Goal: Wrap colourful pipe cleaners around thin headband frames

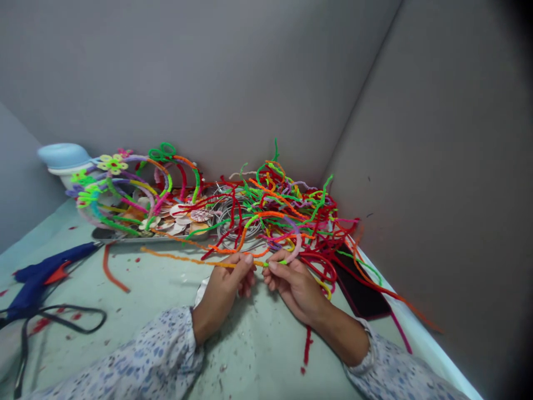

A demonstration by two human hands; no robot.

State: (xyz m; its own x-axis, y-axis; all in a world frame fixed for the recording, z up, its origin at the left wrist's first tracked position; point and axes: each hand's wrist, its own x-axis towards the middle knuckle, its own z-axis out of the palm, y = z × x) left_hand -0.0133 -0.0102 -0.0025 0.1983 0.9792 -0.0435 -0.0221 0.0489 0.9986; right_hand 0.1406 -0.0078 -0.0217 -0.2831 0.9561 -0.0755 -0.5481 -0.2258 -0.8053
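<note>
My left hand (225, 286) pinches an orange pipe cleaner (187, 259) between thumb and fingers, and its free end stretches out to the left. Close beside it, my right hand (297, 286) grips one end of a headband (298, 240) wrapped in orange, green, purple and lavender pipe cleaner. The headband arches up and away from my fingers. Between the two hands, the orange strand meets a bright green section at the headband's end. Beyond them lies a tangled heap of coloured pipe cleaners (283, 194), with a coil of silvery bands (233, 222) at its left.
A metal tray (125, 239) holds shell-like discs (181, 214) and several finished headbands (169, 175) with pipe-cleaner flowers. A blue glue gun (37, 283) with a dark cable lies left. A dark flat phone-like object (362, 289) lies right. Grey walls (208, 83) stand behind.
</note>
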